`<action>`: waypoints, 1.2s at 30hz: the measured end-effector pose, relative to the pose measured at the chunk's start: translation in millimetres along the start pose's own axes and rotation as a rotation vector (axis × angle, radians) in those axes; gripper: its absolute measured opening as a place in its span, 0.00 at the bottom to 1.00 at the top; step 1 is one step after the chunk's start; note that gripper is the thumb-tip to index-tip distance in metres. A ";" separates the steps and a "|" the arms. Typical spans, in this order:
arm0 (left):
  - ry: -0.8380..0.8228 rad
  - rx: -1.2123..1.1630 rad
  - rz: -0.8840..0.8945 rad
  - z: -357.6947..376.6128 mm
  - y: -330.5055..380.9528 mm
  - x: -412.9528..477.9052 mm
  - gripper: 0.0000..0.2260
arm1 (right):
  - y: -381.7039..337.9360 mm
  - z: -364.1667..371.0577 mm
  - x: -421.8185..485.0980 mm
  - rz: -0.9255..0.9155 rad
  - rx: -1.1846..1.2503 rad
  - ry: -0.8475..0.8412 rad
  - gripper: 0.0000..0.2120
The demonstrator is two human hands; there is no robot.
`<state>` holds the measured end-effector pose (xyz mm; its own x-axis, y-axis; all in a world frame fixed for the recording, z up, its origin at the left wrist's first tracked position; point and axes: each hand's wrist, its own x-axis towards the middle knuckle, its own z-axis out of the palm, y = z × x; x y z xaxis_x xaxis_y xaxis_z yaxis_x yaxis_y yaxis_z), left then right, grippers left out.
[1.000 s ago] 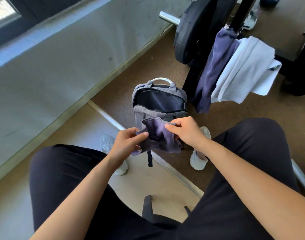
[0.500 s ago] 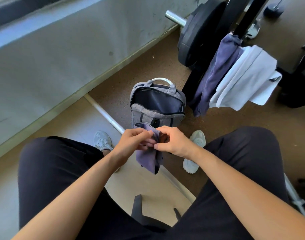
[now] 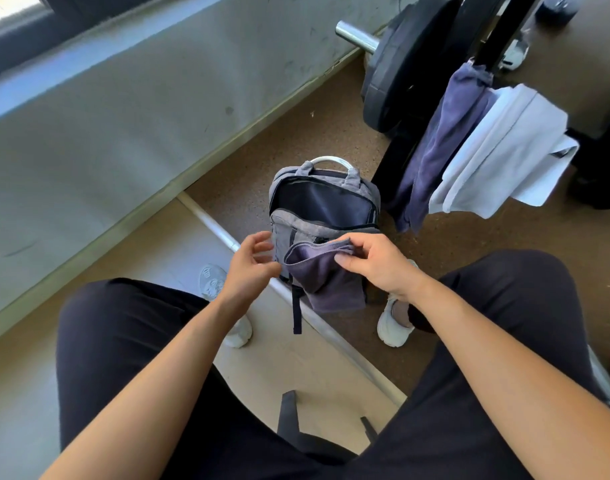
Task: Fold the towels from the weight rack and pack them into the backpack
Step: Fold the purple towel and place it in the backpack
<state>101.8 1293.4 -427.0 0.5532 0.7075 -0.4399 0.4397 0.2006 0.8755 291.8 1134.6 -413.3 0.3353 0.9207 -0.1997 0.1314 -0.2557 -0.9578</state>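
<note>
On the far weight rack (image 3: 414, 64), a white towel (image 3: 504, 147) and a purple towel (image 3: 445, 140) hung unfolded. The backpack (image 3: 296, 230) stood open, nothing visibly packed. My right hand (image 3: 379, 265) pinched a part-folded small towel (image 3: 331, 282) just before it; my left hand (image 3: 251, 268) was open, empty.

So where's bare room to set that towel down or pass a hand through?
Bare: the brown floor between wall and backpack, whose mouth gapes open, and the pale floor beside the left hand. Crowded: the backpack's front, where the right hand holds the folded towel, and beside it, where a dark towel and white towel hang on the weight rack.
</note>
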 end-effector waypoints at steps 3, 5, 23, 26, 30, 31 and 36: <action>-0.370 0.032 0.000 2.2 -5.9 -5.5 0.47 | -1.7 -4.3 1.9 0.014 0.260 -0.024 0.08; -0.531 0.019 0.046 8.0 -8.5 -10.3 0.43 | -3.6 -6.9 1.5 0.017 0.369 -0.055 0.09; -0.199 -0.143 0.244 13.0 15.7 -28.7 0.11 | -3.3 -3.7 3.6 0.087 0.349 0.025 0.11; -0.232 -0.218 0.143 10.6 21.9 -29.4 0.12 | -5.0 -0.1 4.0 0.143 0.417 0.017 0.18; -0.236 -0.434 0.018 8.7 32.2 -29.0 0.14 | -3.8 0.1 0.4 0.194 0.404 -0.088 0.31; -0.214 -0.486 -0.005 7.2 32.8 -26.9 0.15 | -3.3 0.2 -1.1 0.209 0.359 -0.129 0.27; -0.177 -0.715 -0.171 -5.5 30.1 -10.2 0.27 | -3.6 9.3 -2.8 0.241 0.218 -0.157 0.12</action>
<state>105.6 1296.0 -395.0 0.6501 0.5196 -0.5544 -0.0027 0.7312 0.6821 281.7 1135.7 -411.2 0.1824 0.8802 -0.4381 -0.1421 -0.4173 -0.8976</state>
